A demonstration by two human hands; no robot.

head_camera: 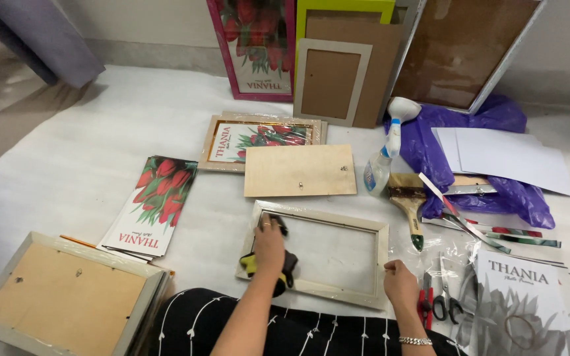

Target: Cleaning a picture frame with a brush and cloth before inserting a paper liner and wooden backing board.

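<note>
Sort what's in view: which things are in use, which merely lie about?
In use: pale rectangular wooden frame; dark-and-yellow cloth under the left hand; right hand steadying the frame.

Lying about: plastic spray bottle; wooden-handled paintbrush; plywood backing board; red-tulip prints; scissors.

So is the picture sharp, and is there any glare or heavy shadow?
Head view: light is soft and even, shadows faint. The left hand on the cloth looks slightly smeared, while the right hand on the picture frame is clearer. Mild sheen shows on the clear plastic. Edges bend a little.
</note>
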